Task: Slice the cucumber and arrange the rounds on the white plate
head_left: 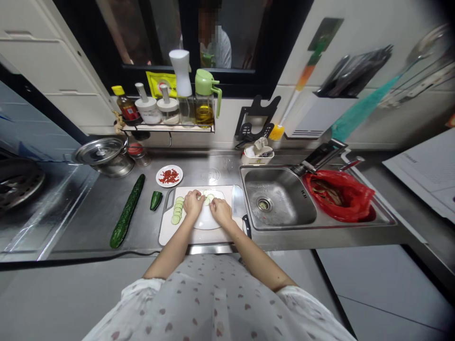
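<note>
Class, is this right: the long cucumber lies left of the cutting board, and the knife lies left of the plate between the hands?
Not quite: the head view shows the knife right of that plate. The long cucumber does lie left of the cutting board.

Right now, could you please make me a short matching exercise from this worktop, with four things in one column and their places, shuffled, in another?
Things
1. Long cucumber
2. Knife
3. Red plastic bag
4. Large white plate

Places
A. Along the right edge of the cutting board
B. In the right basin of the sink
C. On the cutting board, between both hands
D. On the counter, left of the cutting board

Pairs: 1-D, 2-A, 3-B, 4-C
</note>
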{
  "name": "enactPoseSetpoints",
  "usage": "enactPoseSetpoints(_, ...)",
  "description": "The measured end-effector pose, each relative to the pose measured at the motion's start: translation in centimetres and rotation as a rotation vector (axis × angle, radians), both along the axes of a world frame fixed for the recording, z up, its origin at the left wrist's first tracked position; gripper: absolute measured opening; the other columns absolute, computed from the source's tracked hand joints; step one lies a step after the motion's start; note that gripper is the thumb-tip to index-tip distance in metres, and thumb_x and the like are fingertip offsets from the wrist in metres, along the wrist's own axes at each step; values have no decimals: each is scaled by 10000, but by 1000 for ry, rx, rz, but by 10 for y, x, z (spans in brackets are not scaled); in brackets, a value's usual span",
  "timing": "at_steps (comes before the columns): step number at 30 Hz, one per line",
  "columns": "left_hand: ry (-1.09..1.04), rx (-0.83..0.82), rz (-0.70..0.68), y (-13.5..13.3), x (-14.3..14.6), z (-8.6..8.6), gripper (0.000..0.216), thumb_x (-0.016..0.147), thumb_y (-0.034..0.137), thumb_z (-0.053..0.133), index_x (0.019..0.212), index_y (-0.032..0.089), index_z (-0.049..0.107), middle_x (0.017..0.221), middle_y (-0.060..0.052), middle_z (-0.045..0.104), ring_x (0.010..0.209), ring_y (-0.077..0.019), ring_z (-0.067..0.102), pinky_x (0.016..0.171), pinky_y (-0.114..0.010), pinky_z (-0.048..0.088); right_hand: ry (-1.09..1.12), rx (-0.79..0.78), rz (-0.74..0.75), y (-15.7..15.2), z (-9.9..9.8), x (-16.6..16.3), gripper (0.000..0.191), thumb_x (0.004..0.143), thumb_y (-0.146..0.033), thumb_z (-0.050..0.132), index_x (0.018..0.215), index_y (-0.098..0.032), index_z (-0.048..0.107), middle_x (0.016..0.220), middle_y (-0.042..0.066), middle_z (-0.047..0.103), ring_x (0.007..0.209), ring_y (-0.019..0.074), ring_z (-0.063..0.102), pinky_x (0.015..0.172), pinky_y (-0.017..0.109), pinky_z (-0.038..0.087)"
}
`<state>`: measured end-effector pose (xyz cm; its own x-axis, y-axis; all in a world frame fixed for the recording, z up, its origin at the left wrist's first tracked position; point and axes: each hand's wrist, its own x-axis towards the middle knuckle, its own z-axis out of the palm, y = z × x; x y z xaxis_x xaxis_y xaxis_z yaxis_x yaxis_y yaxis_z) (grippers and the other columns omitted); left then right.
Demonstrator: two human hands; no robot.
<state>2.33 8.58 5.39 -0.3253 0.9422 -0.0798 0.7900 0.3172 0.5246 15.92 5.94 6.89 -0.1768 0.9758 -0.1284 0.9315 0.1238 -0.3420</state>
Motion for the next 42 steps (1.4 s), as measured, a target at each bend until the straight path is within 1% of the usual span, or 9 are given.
enactPoseSetpoints(4, -59, 55, 29, -16, 1, 3, 193, 819, 412, 565, 886, 251, 645, 912, -27, 634, 869, -192, 574, 693, -273, 374, 41, 20, -2, -15, -1, 4, 231, 958, -332, 410, 959, -204, 603, 962, 53, 656, 915, 163, 543, 713, 236, 316)
enactPoseSetpoints(9, -127, 78, -28, -46, -1, 5, 169, 816, 380, 566, 868, 243, 649, 880, -20, 635, 847, -178, 579, 740, -268, 395, 84, 31, -30, -32, -1, 11, 214, 948, -312, 423, 932, -203, 608, 890, 32, 659, 849, 153, 554, 686, 233, 314)
enactPoseSetpoints(12, -145, 74, -35, -64, -7, 5, 170, 812, 367, 564, 870, 233, 650, 873, -25, 637, 846, -177, 582, 769, -269, 408, 112, 37, -37, -42, 0, 14, 221, 944, -313, 427, 904, -205, 614, 849, 24, 657, 822, 153, 556, 669, 234, 310)
enactPoseSetpoints(18, -97, 95, 10, -94, -35, -3, 166, 811, 356, 545, 862, 241, 655, 903, -30, 642, 889, -193, 574, 802, -287, 410, 149, 36, -87, -55, 1, 25, 226, 930, -308, 433, 867, -206, 624, 781, 17, 641, 772, 153, 546, 619, 233, 287)
enactPoseSetpoints(21, -41, 70, 78, -104, -55, -6, 185, 809, 374, 548, 893, 248, 654, 924, -39, 642, 910, -212, 573, 819, -310, 400, 155, 50, -96, -56, 1, 29, 230, 925, -303, 431, 847, -207, 625, 770, 16, 639, 767, 154, 545, 618, 234, 283)
enactPoseSetpoints(25, 29, -8, 152, -111, -78, -8, 250, 804, 394, 554, 989, 250, 643, 943, -51, 639, 936, -242, 570, 807, -343, 386, 149, 86, -104, -56, 1, 31, 220, 918, -292, 439, 850, -201, 627, 771, 19, 640, 774, 154, 550, 634, 235, 288)
enactPoseSetpoints(29, 69, -57, 220, -112, -91, -8, 285, 804, 415, 550, 1025, 252, 628, 952, -54, 637, 957, -263, 566, 826, -381, 368, 148, 100, -100, -55, 2, 31, 224, 921, -292, 433, 855, -202, 627, 766, 18, 646, 773, 153, 555, 630, 232, 288)
enactPoseSetpoints(35, 85, -112, 244, -111, -94, -4, 336, 788, 474, 547, 1027, 251, 625, 972, -69, 642, 975, -284, 559, 868, -438, 340, 143, 101, -90, -55, -2, 33, 232, 918, -287, 424, 859, -204, 632, 786, 22, 652, 779, 153, 559, 635, 234, 297)
enactPoseSetpoints(42, 108, -147, 223, -111, -92, -4, 365, 776, 504, 548, 1023, 249, 629, 998, -88, 634, 990, -301, 555, 877, -456, 340, 146, 107, -90, -57, -4, 37, 243, 919, -296, 415, 843, -205, 627, 776, 29, 650, 756, 158, 555, 639, 240, 297)
